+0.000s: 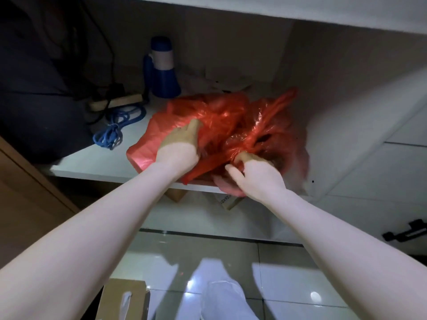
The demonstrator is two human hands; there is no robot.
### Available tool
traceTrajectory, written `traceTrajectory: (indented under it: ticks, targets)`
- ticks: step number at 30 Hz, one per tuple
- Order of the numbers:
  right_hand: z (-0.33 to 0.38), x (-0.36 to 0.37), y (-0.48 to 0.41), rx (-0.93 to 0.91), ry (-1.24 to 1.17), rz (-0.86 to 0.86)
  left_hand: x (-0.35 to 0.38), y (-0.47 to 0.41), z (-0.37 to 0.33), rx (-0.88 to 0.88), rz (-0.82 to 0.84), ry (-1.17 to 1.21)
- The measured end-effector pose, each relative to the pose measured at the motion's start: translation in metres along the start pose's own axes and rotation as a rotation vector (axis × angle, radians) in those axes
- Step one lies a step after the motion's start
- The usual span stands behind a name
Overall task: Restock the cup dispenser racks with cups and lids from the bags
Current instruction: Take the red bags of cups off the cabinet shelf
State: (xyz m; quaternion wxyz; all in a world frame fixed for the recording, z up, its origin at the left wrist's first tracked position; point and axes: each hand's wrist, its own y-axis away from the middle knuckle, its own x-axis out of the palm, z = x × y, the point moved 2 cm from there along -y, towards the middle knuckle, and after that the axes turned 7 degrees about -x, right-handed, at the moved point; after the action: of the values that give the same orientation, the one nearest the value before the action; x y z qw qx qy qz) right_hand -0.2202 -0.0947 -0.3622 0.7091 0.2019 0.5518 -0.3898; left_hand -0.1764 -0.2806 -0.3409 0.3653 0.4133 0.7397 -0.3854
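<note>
A crumpled red translucent plastic bag [231, 125] lies on the white shelf board [97, 162], at its front edge near the right wall. The left hand [179, 146] clutches the bag's left side, fingers curled into the film. The right hand [256, 172] pinches a twisted strip of the bag at the front edge. A blue-and-white megaphone [161, 68] stands toward the back, with a coiled blue cord [115, 130] left of the bag.

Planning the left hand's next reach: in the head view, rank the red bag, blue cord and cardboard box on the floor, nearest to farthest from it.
1. red bag, held by the left hand, on the shelf.
2. blue cord, left of the hand, same shelf.
3. cardboard box, down on the floor.
</note>
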Motion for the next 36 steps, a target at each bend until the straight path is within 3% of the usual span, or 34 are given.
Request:
traceTrajectory:
  ticks: [3, 7, 12, 15, 18, 26, 30, 36]
  targets:
    - [-0.001, 0.001, -0.001, 0.111, -0.018, -0.070, 0.006, 0.012, -0.010, -0.013, -0.065, -0.159]
    - [-0.011, 0.006, -0.010, 0.264, 0.039, 0.043, 0.017, 0.011, -0.016, 0.030, -0.057, -0.382]
    - [-0.019, 0.003, -0.001, 0.078, 0.254, -0.255, 0.017, 0.008, -0.023, 0.092, -0.119, -0.340]
    - [-0.023, 0.005, 0.004, 0.003, 0.186, -0.195, 0.018, 0.015, -0.030, 0.207, -0.189, -0.336]
    - [-0.024, 0.002, 0.016, -0.013, 0.177, -0.087, 0.015, 0.028, -0.032, 0.215, -0.147, -0.314]
    - [0.003, -0.041, 0.062, -0.138, 0.137, -0.233, -0.029, 0.066, -0.050, 0.343, -0.174, -0.109]
    - [0.024, -0.068, 0.093, -0.220, 0.088, -0.291, -0.049, 0.100, -0.054, 0.197, -0.121, -0.044]
    - [0.054, -0.109, 0.142, -0.282, 0.113, -0.347, -0.083, 0.159, -0.070, 0.216, -0.061, -0.054]
